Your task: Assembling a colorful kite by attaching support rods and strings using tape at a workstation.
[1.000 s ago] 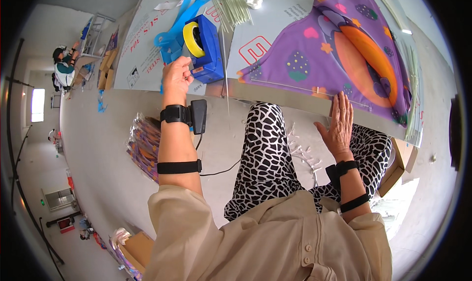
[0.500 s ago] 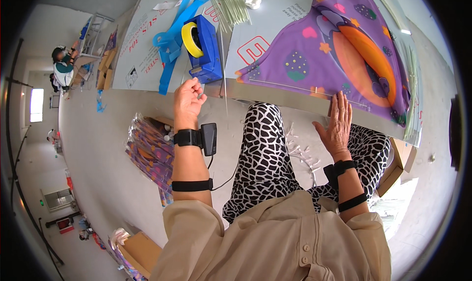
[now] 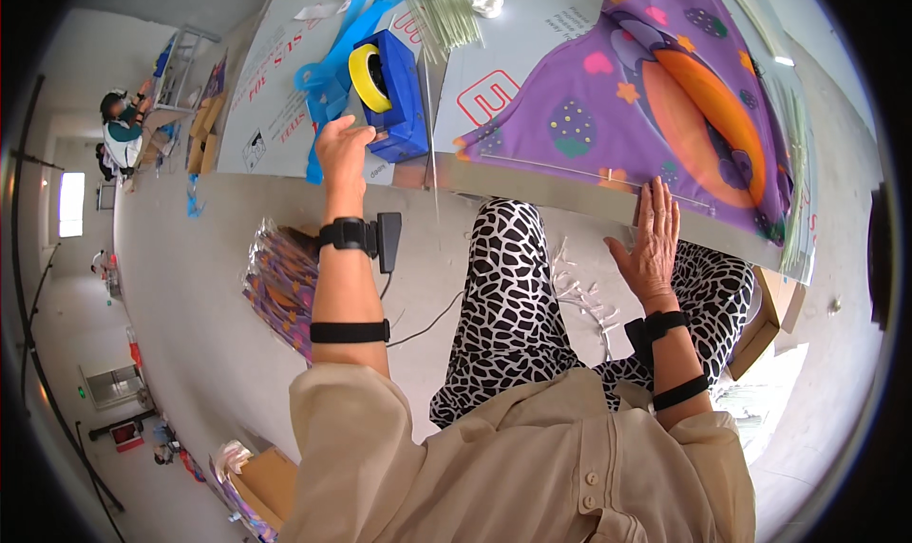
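Resting on red-lettered sheeting (image 3: 513,54): purple cloth (image 3: 632,115)

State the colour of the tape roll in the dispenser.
The tape roll is yellow, best seen in the head view.

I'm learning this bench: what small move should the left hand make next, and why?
Probably feel for the tape's loose end, which I can't make out: the left hand is beside the near end of the blue dispenser with its yellow roll, while the right hand lies flat at the purple cloth's lower edge.
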`<state>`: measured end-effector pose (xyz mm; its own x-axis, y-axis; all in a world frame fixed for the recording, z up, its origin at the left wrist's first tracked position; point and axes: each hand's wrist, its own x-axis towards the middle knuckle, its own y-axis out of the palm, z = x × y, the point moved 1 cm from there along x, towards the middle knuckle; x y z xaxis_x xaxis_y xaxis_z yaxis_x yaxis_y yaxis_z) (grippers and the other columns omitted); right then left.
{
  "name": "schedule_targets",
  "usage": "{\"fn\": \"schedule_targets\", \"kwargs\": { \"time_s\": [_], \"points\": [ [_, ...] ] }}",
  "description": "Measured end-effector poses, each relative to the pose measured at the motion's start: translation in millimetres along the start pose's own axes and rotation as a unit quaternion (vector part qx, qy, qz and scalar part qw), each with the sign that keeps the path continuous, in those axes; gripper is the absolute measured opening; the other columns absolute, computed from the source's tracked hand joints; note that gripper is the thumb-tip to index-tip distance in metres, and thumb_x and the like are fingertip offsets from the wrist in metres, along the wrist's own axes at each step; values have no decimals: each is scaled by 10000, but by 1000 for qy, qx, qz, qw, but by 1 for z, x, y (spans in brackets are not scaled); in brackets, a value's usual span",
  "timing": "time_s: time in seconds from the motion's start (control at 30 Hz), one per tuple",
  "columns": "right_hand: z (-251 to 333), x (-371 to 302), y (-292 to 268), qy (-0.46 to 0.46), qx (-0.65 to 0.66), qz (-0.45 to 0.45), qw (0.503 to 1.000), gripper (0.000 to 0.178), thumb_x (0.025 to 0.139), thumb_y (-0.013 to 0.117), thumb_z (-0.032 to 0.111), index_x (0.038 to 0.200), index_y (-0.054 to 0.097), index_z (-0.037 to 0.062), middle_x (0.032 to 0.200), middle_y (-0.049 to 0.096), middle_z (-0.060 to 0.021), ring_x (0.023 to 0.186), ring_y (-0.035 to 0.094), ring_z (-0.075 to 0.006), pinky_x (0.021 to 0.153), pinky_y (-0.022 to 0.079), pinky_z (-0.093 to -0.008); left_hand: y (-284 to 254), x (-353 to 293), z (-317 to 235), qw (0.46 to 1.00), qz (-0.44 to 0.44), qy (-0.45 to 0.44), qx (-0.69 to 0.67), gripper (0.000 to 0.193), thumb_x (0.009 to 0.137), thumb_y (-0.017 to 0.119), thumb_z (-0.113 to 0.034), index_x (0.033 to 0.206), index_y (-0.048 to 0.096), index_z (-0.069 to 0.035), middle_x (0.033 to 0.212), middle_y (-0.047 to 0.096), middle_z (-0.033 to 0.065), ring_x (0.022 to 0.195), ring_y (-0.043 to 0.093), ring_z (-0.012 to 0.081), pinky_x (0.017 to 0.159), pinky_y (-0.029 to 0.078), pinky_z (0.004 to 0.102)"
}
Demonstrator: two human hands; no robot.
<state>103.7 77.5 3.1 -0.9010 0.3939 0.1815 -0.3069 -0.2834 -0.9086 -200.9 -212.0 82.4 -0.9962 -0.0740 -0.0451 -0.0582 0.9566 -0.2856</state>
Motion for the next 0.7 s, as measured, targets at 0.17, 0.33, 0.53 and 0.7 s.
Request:
{"fn": "schedule_targets", "kwargs": {
  "time_s": [0.17, 0.33, 0.53, 0.7],
  "points": [
    [1, 1, 0, -1, 5, -1, 1000, 942, 678, 746, 246, 1432, 241, -6, 1494, 233, -192, 1395, 207, -337, 1152, 132, -454, -2, 25, -5, 996, 1, -80, 50, 405, 627, 727, 35, 1011, 599, 39, 815, 632, 92, 657, 553, 130, 558, 430, 255],
    [-1, 0, 0, 2, -2, 2, 1000, 939, 678, 745, 251, 1430, 245, -8, 1493, 237, -189, 1394, 211, -338, 1151, 136, -454, -2, 14, -20, 996, -17, -77, -35, 389, 623, 727, 33, 982, 582, 15, 739, 588, 47, 556, 496, 92, 471, 371, 221],
    [0, 0, -1, -2, -5, 2, 1000, 941, 672, 750, 238, 1429, 248, -9, 1492, 242, -186, 1393, 213, -339, 1150, 139, -455, -6, -17, -6, 989, -49, -103, -90, 396, 655, 708, 31, 1004, 530, -23, 737, 536, 16, 573, 480, 89, 539, 403, 238],
    [0, 0, 0, -5, -6, -2, 1000, 946, 664, 758, 229, 1427, 251, -9, 1491, 244, -184, 1392, 214, -337, 1151, 139, -453, -8, -32, 10, 968, -74, -96, -219, 394, 680, 686, 53, 1012, 494, -38, 781, 533, 35, 646, 499, 105, 635, 443, 293]
  ]
}}
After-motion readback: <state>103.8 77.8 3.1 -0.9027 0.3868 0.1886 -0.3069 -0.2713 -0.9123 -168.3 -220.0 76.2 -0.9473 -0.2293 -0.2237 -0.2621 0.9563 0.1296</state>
